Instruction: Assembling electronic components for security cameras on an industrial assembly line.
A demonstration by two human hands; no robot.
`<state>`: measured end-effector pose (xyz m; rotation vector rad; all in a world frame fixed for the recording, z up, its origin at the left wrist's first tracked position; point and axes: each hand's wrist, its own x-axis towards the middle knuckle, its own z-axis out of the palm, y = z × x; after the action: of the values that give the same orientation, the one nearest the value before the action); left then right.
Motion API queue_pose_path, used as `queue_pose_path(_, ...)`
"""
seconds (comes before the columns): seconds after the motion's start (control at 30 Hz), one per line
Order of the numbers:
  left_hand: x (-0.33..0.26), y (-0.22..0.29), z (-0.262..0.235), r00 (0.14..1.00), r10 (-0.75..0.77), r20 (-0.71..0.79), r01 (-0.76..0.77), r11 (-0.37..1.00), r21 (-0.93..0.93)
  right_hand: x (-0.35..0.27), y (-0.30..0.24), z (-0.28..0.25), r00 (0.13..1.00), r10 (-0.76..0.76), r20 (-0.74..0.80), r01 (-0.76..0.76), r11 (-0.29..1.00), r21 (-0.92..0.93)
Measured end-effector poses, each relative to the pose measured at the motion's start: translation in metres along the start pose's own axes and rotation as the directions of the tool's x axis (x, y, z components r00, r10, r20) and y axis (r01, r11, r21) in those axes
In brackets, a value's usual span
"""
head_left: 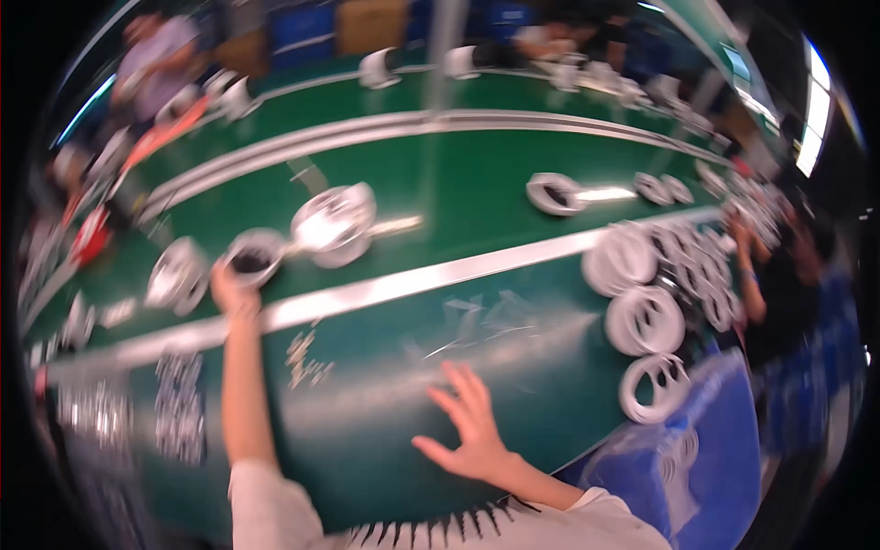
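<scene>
My left hand (235, 291) is stretched out to the far left, across the pale rail. Its fingers close on the near left side of a round white housing (263, 240) with a dark inside, at the belt's edge. Just right of that housing sits a larger white housing (332, 220) with a shiny, clear-looking middle; another white housing (179, 275) stands to its left. My right hand (472, 429) hovers above the green worktop with fingers spread, holding nothing. Beyond its fingertips lie thin clear plastic pieces (490, 316), blurred.
Stacks of white rings (644, 319) line the worktop's right side, above a blue bin (733, 440) with clear plastic. Small brass-coloured parts (304, 357) and rows of clear-wrapped pieces (180, 403) lie left. A green belt (458, 174) carries more housings. Other people work at right and far side.
</scene>
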<state>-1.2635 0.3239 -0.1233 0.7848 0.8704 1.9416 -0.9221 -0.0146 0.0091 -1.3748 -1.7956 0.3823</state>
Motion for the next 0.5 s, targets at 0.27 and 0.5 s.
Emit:
queue_pose_path(0.27, -0.056, 0.036, 0.05, 0.842, 0.538, 0.044, -0.42, 0.601, 0.68, -0.007, -0.014, 0.034, 0.977, -0.052, 0.205, 0.031, 0.994, 0.106)
queue_pose_path(0.5, -0.071, 0.173, -0.027, 0.944, 0.247, 0.218, -0.256, 0.133, 0.958, -0.02, -0.021, 0.037, 0.952, -0.092, 0.294, 0.05, 0.988, 0.147)
